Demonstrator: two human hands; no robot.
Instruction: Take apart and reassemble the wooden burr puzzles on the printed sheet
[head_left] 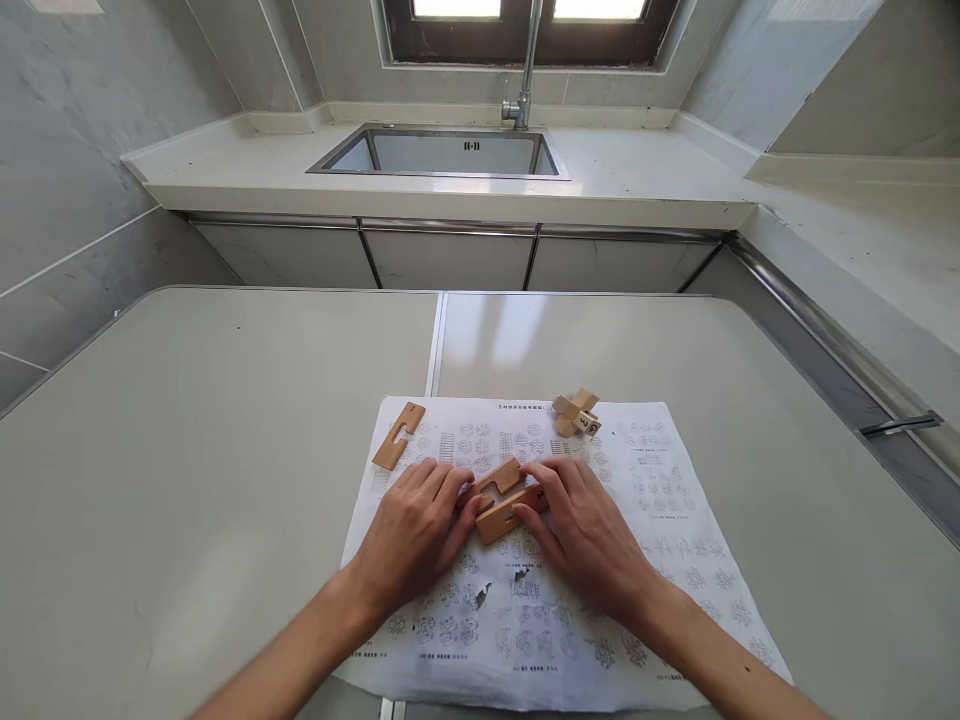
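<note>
Just above a printed sheet, my left hand (416, 525) has its fingers and thumb closed at the left end of a notched wooden puzzle piece (501, 476). Right in front of it, a second wooden puzzle piece (499, 520) with a dark mark near its right end is pinched by my right hand (589, 530). The two pieces lie side by side at a slant, close together; whether they interlock I cannot tell. Fingers hide their ends. Another notched wooden piece (390, 450) lies flat beyond my left hand.
The creased paper sheet (622, 660), printed with puzzle diagrams and torn in places, covers part of the pale table (187, 450). A small assembled wooden cross puzzle (576, 413) with numbers sits near its top edge. Farther back are a counter (637, 185), sink (442, 152) and faucet (521, 100).
</note>
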